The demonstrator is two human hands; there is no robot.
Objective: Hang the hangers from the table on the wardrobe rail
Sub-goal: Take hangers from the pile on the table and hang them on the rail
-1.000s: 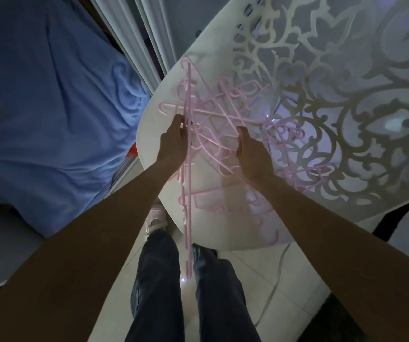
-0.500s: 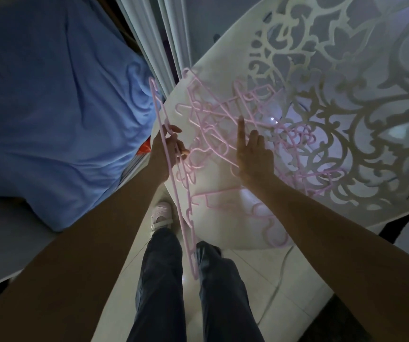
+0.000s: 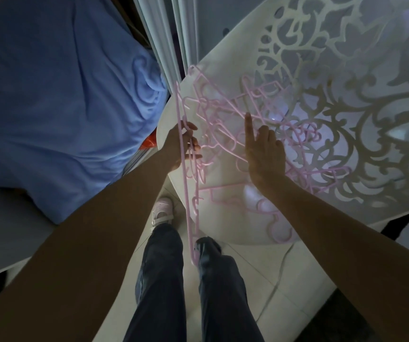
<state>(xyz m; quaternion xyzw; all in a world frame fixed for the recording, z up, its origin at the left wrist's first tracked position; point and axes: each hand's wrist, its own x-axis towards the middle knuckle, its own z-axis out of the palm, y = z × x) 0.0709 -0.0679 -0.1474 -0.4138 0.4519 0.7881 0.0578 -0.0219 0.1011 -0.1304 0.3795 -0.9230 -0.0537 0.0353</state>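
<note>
Nearest the camera, the person's two legs in dark trousers (image 3: 164,280) stand on the pale tiled floor (image 3: 284,275), with a pink-and-white shoe (image 3: 162,213) on the floor just beyond the left knee. A thin cable (image 3: 281,270) runs across the tiles below the bench edge.

Both bare forearms reach forward from the lower corners. The left hand (image 3: 180,146) is at the near-left rim of the bench (image 3: 228,70), and its grip is closed around a held hanger (image 3: 186,183): fingers and thumb curl round the pink plastic. That hanger is raised on edge, its long bar running from above the hand down past the bench rim to between the legs. How many hangers are in this grip cannot be told.

The right hand (image 3: 264,151) lies over the hanger pile (image 3: 225,124). Its index finger is straight and points away from the person, touching the pile; the other fingers are bent at the knuckles and hold nothing that shows.

The pile is a tangle of pink hangers spread flat on the solid near part of the white round bench, some reaching onto the cut-out scroll pattern (image 3: 346,99) further right.

To the left, beyond the bench, a blue bedsheet (image 3: 58,95) covers a bed, with an orange scrap (image 3: 148,143) between the two. Furthest off, white vertical frame mouldings (image 3: 164,33) rise at the top.
</note>
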